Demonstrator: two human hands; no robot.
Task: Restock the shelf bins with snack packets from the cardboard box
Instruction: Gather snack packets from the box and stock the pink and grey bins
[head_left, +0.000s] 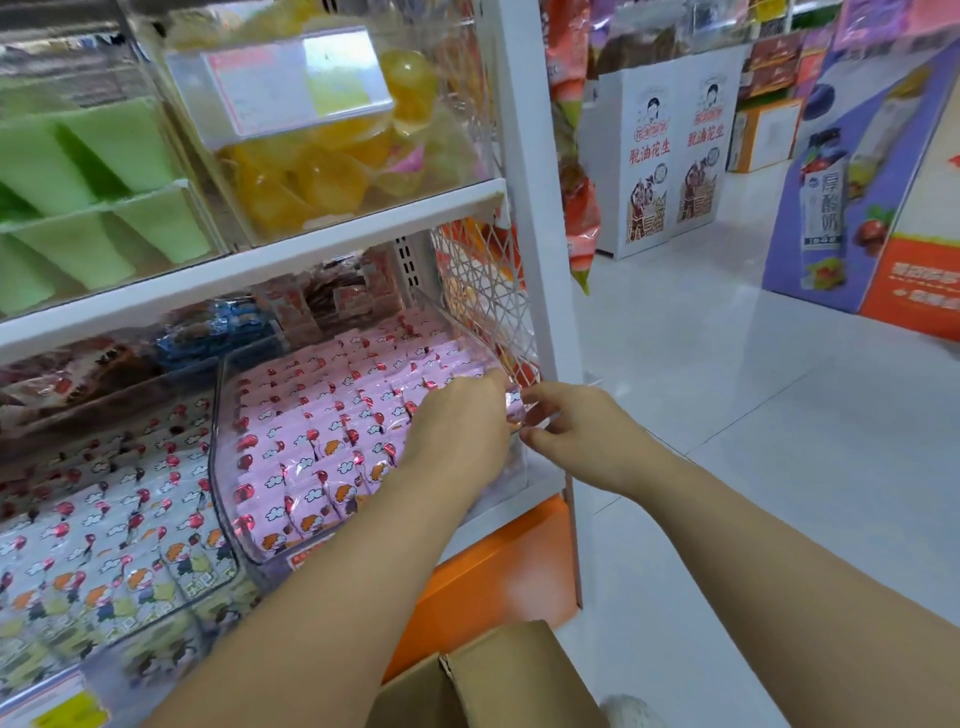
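Sitting at the bottom edge of the view, the cardboard box (498, 675) shows only its flaps; its inside is out of sight, so I cannot tell how much stock is left in it. Above it both forearms reach to the right end of the clear bin (217, 447) on the lower shelf. The left hand (457, 431) lies back-up over the last rows, fingers bent down onto the packets; whether it grips one is hidden by the hand itself. The right hand (576, 431) is narrow, forefinger and thumb pinching the edge of a pink packet (513, 408) right at the bin's right wall, just beside the white lattice panel (483, 291).

The step in hand looks like seating that packet into the last gap on the right. The rows of pink packets (322, 431) already fill the bin from front to back, so this bin seems close to full. The next move likely calls for pressing the packet down level with its neighbours, letting go, and then reaching back to the box; the tight gap may crumple the wrapper if it is forced.

To the left, a second bin (104, 519) holds white packets. Higher up, past the shelf board (260, 270), sit yellow jelly cups (322, 176)
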